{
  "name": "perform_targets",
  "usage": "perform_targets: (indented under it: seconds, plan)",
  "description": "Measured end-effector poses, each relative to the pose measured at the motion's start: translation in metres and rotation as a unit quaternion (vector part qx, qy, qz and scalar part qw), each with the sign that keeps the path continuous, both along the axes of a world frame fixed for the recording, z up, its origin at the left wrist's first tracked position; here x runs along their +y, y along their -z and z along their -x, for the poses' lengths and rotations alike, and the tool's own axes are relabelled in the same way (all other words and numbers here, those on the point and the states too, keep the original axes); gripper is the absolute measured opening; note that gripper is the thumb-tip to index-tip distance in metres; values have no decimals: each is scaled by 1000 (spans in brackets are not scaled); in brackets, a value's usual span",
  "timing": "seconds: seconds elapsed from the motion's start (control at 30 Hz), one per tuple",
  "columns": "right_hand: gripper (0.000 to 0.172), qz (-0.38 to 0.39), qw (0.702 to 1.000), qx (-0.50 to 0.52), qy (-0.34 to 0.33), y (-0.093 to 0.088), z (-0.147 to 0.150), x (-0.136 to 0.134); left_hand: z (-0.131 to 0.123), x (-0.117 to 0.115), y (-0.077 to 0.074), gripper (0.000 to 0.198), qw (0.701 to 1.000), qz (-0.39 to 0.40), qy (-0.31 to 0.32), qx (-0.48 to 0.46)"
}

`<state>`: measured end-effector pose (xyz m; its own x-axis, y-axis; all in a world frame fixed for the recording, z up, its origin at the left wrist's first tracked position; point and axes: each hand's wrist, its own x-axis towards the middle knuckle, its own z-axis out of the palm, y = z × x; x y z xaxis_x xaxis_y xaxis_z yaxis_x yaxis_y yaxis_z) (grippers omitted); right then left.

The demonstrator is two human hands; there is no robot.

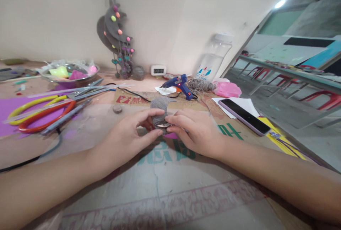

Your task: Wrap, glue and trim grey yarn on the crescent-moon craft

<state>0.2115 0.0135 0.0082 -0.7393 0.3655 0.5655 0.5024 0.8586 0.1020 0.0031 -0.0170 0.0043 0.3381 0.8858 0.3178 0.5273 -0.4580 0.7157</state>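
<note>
Between both hands, above the cardboard, is a small grey crescent-shaped piece point(159, 111) that looks wrapped in yarn. My left hand point(133, 130) grips its left side, with the thumb along the lower edge and the fingers behind. My right hand point(193, 128) pinches the lower right part with thumb and forefinger. A pale strip shows at the bottom, partly covered by fingertips. Just beyond stands a blue hot glue gun point(178, 83), its red light lit, over a white paper point(165, 90). A small grey ring or roll point(117, 109) lies left of the piece.
Scissors with yellow and red handles point(46, 116) lie at left near a metal bowl point(89, 77). Behind are a hanging moon ornament point(113, 27), a timer point(158, 70), grey yarn point(199, 85) and a water bottle point(211, 59). A phone point(245, 116) rests at right near the table edge.
</note>
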Motion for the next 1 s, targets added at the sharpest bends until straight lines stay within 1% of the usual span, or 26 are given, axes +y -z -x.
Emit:
perform_targets:
  seconds: [0.1, 0.17, 0.27, 0.33, 0.4, 0.5, 0.57, 0.67, 0.73, 0.77, 0.8, 0.9, 0.93, 1.0]
  plan:
    - [13, 19, 1000, 17, -2, 0, -1, -1, 0, 0, -1, 35, 1000, 10, 3, -3]
    - [14, 52, 997, 55, -3, 0, -1, -2, 0, 0, -1, 35, 1000, 14, 4, -11]
    - [22, 112, 984, 134, 19, 1, -2, -1, 1, 0, -2, 33, 1000, 18, -1, -25]
    - [27, 147, 975, 165, 37, 0, -2, 0, 1, 0, -3, 33, 999, 24, -8, -36]
    - [26, 189, 966, 169, 55, 0, -2, 3, 1, 0, -3, 33, 998, 33, -11, -48]
    - [18, 259, 950, 156, 78, 0, 1, 6, 1, 1, -2, 34, 996, 40, -3, -74]
    - [15, 294, 941, 153, 68, 2, 2, 6, 0, 3, 0, 39, 994, 48, 17, -98]
    - [9, 349, 919, 177, 43, 5, 4, 6, -1, 7, 3, 56, 984, 85, 56, -146]
    - [9, 372, 908, 190, 36, 7, 4, 6, -1, 9, 4, 66, 978, 108, 55, -169]
    - [8, 370, 909, 188, 36, 8, 4, 6, -1, 10, 4, 66, 978, 114, 46, -170]
    - [7, 359, 915, 179, 36, 9, 4, 6, -1, 11, 3, 60, 980, 115, 36, -161]
    - [8, 317, 937, 142, 37, 9, 2, 5, 1, 11, -1, 24, 989, 109, 19, -98]
    - [9, 313, 939, 137, 35, 9, 2, 5, 1, 10, -3, 19, 991, 105, 16, -77]
    - [10, 318, 937, 140, 28, 8, 3, 4, 2, 9, -6, 27, 993, 98, 7, -59]
